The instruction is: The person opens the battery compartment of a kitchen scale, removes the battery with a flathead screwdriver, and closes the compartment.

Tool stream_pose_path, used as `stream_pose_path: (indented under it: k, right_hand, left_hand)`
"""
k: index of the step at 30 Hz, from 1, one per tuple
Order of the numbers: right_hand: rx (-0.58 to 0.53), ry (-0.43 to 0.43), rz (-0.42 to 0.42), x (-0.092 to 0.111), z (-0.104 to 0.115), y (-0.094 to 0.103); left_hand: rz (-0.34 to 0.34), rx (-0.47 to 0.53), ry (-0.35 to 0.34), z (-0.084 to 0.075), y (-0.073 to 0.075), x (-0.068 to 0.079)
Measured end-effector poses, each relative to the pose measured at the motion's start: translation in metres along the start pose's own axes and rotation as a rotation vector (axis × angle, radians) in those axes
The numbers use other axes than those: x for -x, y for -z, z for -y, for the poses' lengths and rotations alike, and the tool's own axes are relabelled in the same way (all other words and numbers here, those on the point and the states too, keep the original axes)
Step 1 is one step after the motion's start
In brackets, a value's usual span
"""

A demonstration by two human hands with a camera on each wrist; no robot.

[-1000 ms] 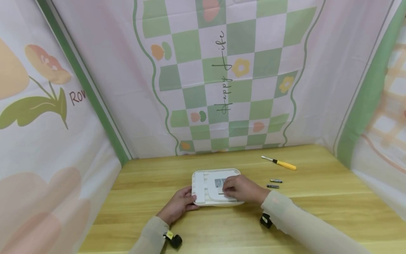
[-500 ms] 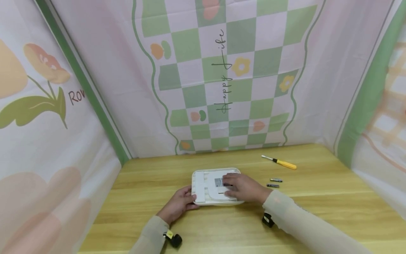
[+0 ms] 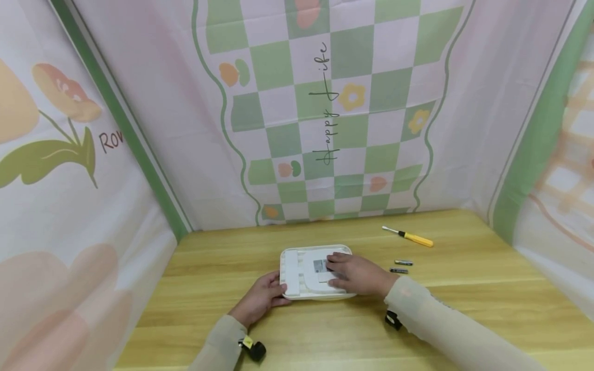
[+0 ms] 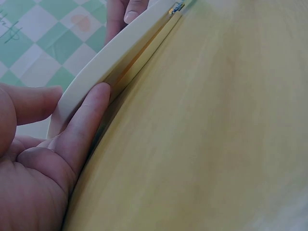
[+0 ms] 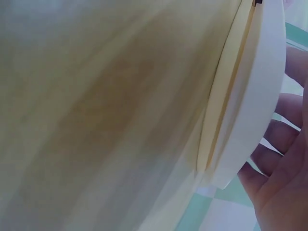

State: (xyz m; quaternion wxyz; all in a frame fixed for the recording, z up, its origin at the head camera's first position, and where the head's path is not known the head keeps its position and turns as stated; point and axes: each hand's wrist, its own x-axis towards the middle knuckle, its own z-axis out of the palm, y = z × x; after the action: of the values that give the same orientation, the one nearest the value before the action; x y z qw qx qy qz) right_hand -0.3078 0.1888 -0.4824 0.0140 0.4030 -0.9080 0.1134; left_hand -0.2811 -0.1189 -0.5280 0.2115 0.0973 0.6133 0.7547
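A flat white plastic device (image 3: pixel 292 273) with rounded corners lies on the wooden table, its ribbed side up. A grey label (image 3: pixel 319 266) shows near its middle, and a small rectangular panel (image 3: pixel 324 277) sits just below that. My left hand (image 3: pixel 261 300) holds the device's left edge, thumb on top and fingers at the side and below. In the left wrist view the index finger (image 4: pixel 91 108) lies under the rim. Across the right part of the device rests my right hand (image 3: pixel 359 274), its fingers spread and partly covering the label. The right wrist view shows these fingers (image 5: pixel 284 134) beyond the rim.
Two small batteries, one (image 3: pixel 403 263) behind the other (image 3: pixel 398 270), lie to the right of the device. Farther back is a screwdriver (image 3: pixel 417 239) with a yellow handle. A printed curtain (image 3: pixel 343 185) hangs behind the table, with more fabric at both sides.
My right hand's fingers were bunched near the small panel a second ago; they have since spread out over the device. The left hand keeps its hold, and the device stays in place.
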Motion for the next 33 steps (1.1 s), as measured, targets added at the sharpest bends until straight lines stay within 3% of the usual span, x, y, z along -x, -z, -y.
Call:
stream_pose_path:
  k: [8,15,28,33]
  right_hand:
    - [0.020,-0.016,0.021,-0.001,0.001,0.000]
    - [-0.041,-0.064,0.015,-0.004,0.001,0.001]
    - [-0.134,-0.125,-0.060,-0.004,0.007,-0.001]
    - [-0.249,-0.245,-0.068,-0.008,0.012,-0.001]
  left_hand:
    - [0.001,0.005,0.003,0.002,0.001,0.000]
    - [0.001,0.010,0.007,0.002,0.000,0.000]
    - [0.013,-0.004,-0.009,-0.001,-0.002,0.001]
    - [0.004,-0.001,-0.001,-0.002,-0.001,0.001]
